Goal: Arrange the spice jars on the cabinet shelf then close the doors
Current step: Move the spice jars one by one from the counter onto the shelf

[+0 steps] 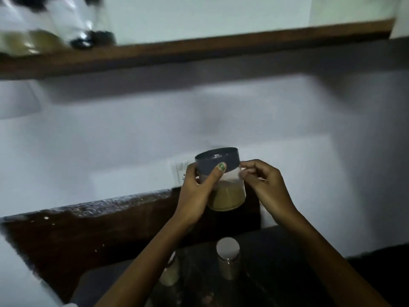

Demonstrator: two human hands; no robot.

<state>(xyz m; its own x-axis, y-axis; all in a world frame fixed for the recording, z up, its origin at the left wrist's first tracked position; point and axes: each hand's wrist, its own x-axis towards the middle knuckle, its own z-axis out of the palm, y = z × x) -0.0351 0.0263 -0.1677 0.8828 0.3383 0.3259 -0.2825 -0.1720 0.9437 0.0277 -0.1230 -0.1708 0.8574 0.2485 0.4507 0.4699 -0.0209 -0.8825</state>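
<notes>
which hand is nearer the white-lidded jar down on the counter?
Left, marginally. The white-lidded jar stands below both hands; the left hand grips the brown-spice jar, the right hand touches its side.

Clear, glossy jar (228,191), glass or plastic, half filled with fine matt ochre powder; matt dark lid (218,160), plastic by the look. Dark brown wooden shelf edge (199,50), smooth, dull sheen. Blurred clear jars (55,25) on it, shiny, black-lidded. Flat matt painted wall (132,129). Dark speckled counter (99,218), polished, stone-like. Below, clear gleaming jar with pale smooth lid (228,247). Glossy green polish on thumbnail (222,166).
</notes>
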